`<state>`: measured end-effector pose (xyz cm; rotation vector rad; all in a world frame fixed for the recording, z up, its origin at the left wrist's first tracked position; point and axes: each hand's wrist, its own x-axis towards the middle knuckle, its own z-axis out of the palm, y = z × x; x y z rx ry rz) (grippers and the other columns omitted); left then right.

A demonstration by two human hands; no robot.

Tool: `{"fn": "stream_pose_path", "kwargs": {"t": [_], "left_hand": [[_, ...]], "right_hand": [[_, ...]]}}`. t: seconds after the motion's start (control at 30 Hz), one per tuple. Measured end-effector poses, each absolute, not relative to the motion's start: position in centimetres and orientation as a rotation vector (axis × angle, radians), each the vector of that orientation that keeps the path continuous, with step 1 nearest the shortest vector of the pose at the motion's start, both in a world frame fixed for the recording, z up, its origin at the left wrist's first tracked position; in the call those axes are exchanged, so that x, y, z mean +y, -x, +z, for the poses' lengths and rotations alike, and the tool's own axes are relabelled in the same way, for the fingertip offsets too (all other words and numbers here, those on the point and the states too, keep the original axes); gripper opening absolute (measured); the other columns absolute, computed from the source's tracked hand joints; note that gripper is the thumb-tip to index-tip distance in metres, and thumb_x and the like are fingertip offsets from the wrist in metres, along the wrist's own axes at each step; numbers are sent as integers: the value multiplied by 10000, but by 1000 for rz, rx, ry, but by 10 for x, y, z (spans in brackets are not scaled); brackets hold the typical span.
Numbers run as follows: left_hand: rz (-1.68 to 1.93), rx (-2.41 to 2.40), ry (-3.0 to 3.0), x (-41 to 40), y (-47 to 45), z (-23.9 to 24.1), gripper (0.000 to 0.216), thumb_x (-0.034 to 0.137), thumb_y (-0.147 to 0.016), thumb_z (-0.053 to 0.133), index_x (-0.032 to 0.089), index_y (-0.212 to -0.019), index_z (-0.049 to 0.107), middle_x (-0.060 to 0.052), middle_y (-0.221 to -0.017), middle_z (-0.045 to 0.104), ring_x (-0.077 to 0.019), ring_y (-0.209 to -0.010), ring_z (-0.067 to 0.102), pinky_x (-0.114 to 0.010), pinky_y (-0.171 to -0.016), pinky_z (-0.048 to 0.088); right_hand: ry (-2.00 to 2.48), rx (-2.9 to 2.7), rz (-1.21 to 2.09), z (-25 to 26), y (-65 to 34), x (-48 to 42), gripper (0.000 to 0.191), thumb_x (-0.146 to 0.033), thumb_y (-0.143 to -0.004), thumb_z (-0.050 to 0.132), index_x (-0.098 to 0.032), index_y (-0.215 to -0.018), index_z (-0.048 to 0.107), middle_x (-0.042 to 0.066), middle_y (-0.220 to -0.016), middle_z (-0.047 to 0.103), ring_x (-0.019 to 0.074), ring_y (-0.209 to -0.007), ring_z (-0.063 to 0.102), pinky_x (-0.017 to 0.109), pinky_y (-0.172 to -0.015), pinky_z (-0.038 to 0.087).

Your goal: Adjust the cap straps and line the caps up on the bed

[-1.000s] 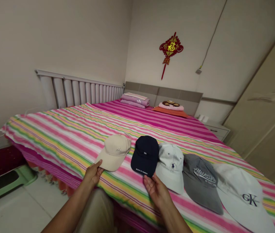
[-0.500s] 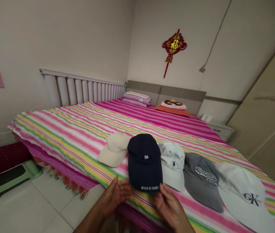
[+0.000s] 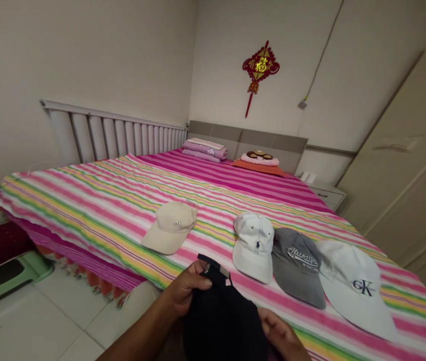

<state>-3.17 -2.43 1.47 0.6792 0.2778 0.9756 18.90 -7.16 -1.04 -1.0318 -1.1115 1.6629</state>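
Note:
A dark navy baseball cap (image 3: 222, 321) is held up close in front of me, its back strap and buckle toward the bed. My left hand (image 3: 188, 291) pinches it near the strap, thumb on top. At the cap's right side, my right hand (image 3: 282, 333) grips the edge with curled fingers; part of that hand is cut off by the frame. On the striped bedspread lie a beige cap (image 3: 171, 228) to the left and, to the right, a white cap with a small dark logo (image 3: 254, 245), a grey cap with script lettering (image 3: 299, 265) and a white CK cap (image 3: 359, 288).
The striped bedspread (image 3: 96, 200) covers the bed's near part. Folded bedding (image 3: 205, 150) and a pink folded item (image 3: 260, 159) lie by the headboard (image 3: 273, 143). A green stool (image 3: 39, 273) stands on the tiled floor at left, and a wardrobe (image 3: 401, 165) is at right.
The navy cap has been lifted off the bedspread and brought toward me, turned so its back strap shows. Both hands have closed on it. The view has shifted slightly to the right.

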Motion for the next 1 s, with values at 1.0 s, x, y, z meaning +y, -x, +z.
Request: {"fn": "stream_pose_path", "kwargs": {"t": [1.0], "left_hand": [[1083,500,-674,-29,9,17,248,269,-539,739,131,-563,535,46,-455,470,-38,-393,380,-162,-410,266]], "right_hand": [[879,-771,1473,25,-174,-52,301,-416,-669,622,-183,-576,455,-62,-487,428,75,-437,340,202,-442,277]]}}
